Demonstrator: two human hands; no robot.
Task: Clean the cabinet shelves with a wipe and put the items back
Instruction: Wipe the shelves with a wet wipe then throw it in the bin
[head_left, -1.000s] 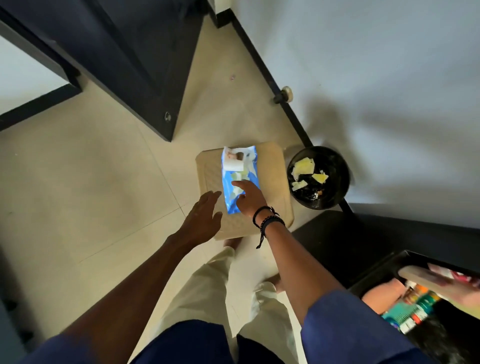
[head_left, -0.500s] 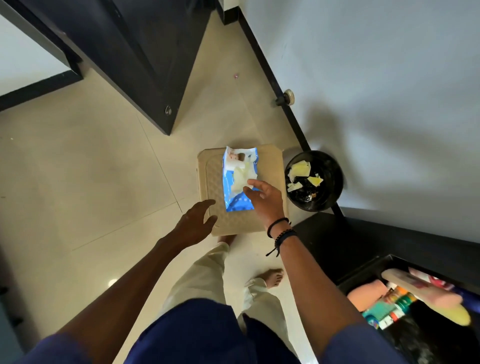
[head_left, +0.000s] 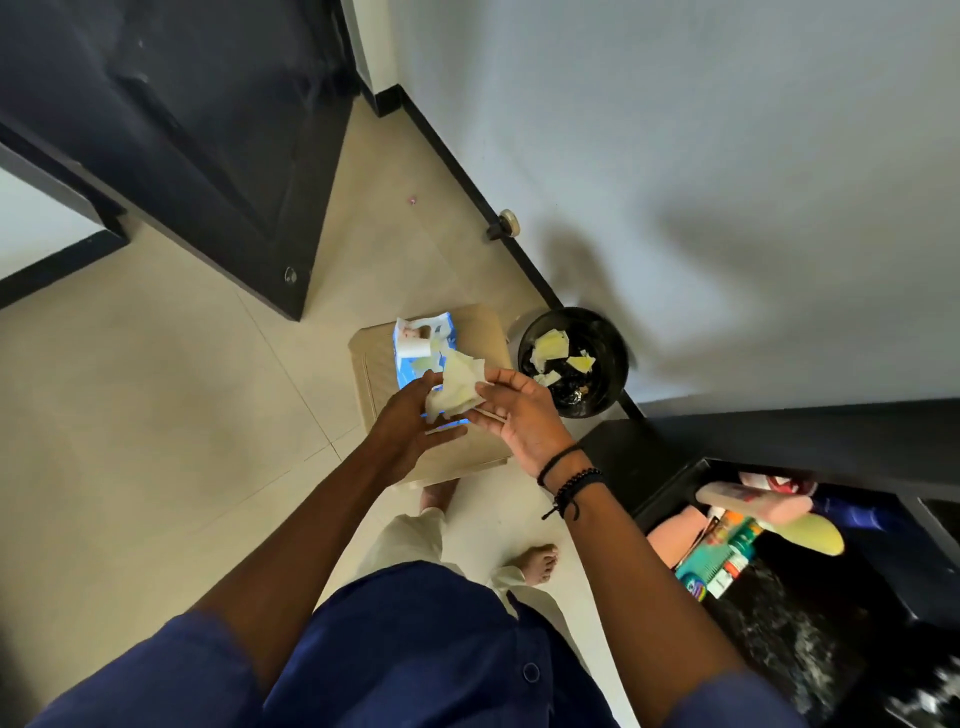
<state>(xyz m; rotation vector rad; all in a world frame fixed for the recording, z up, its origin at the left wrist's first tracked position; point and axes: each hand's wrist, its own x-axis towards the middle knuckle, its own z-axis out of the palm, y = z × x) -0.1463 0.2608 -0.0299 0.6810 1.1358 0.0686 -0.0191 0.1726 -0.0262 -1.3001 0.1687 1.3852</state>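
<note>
Floor (head_left: 156, 415): beige tiles; takes most of the left and middle of the view.
Wall (head_left: 727, 156): white, on the right; black skirting along its foot.
Door (head_left: 182, 130): dark, top left; stands open over the tiles.
Cabinet (head_left: 779, 436): black, bottom right, against the wall; one open compartment is full of items (head_left: 727, 545), i.e. tubes, small packs, sth pink and sth pale yellow; labels too small to read.
Stool (head_left: 483, 338): beige plastic, on the floor betw. door and bin; person's bare feet are just below it.
Bin (head_left: 621, 343): black, round, just right of the stool, at the wall; crumpled pale wipes lie inside.
Wipe pack (head_left: 410, 366): blue, lies on the stool top; flap at its far end is lifted; lower part is hidden behind the hands.
Left hand (head_left: 410, 421): above the stool; fingers almost straight, tips touch the left side of the wipe; thumb is spread away below.
Right hand (head_left: 519, 421): palm turned up; thumb and fingers curl on the right edge of the wipe and pinch it.
Wipe (head_left: 460, 387): pale, crumpled; held in the air betw. both hands, over the pack.
Bracelets (head_left: 571, 478): dark cords and beads on the right wrist.
Door stopper (head_left: 506, 223): small, at the skirting, beyond the bin.
</note>
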